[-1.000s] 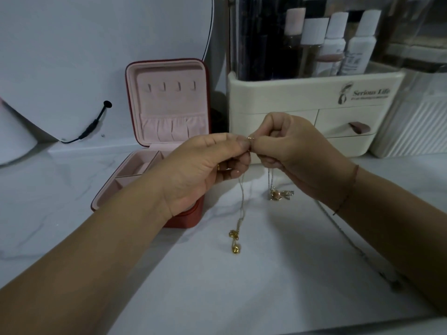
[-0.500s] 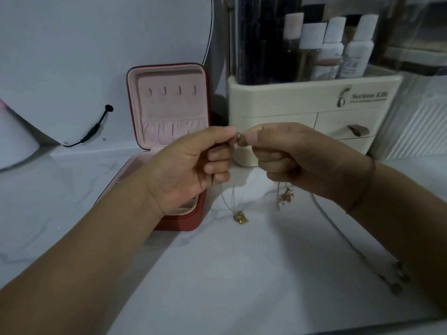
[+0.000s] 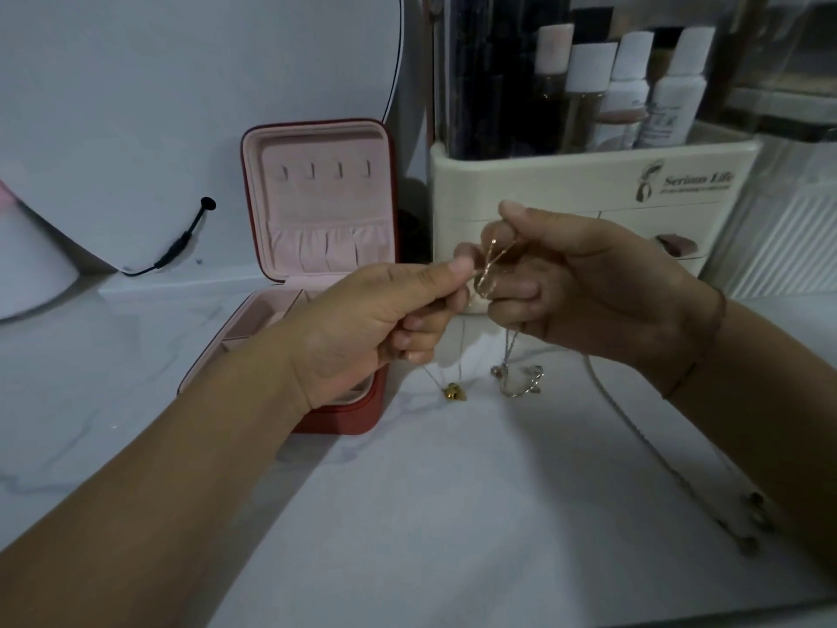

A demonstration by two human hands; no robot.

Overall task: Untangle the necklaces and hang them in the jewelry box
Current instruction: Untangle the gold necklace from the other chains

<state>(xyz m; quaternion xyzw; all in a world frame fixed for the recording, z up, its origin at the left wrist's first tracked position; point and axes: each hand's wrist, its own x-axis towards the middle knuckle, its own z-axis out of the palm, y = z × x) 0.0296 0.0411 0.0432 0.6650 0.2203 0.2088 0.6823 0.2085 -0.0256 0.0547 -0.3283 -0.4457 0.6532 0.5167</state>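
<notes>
Necklaces [image 3: 487,271] now fan out between parted fingers [image 3: 455,269].

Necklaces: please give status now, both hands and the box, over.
Left hand, right hand both pinch tangled necklaces, not yet separated. Jewelry box open, hooks bare. Another chain lies on counter at right; nothing blocks the hooks.

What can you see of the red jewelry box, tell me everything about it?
The jewelry box is a small square case, dark red outside, lined in soft-looking pink. It stands open on the white marbled counter, lid upright with four small hooks in a row and a gathered pocket below. The base shows divided compartments; nothing hangs from the hooks yet. The left hand hides its right part from view.
</notes>
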